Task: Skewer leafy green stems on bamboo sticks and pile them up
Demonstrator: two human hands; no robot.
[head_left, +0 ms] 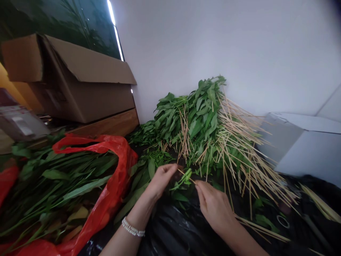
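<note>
Stick partly invisible behind fingers

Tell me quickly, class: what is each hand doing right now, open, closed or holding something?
Left hand: closed, pinching a thin stick.
Right hand: closed, pinching what looks like the same stick, across the green leaves.

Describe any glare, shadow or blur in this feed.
Head view: bright slit glares at upper left; head view: black plastic shows soft highlights, otherwise dark; head view: greens between left hand and right hand look slightly soft; head view: upper-right corner darkens.
</note>
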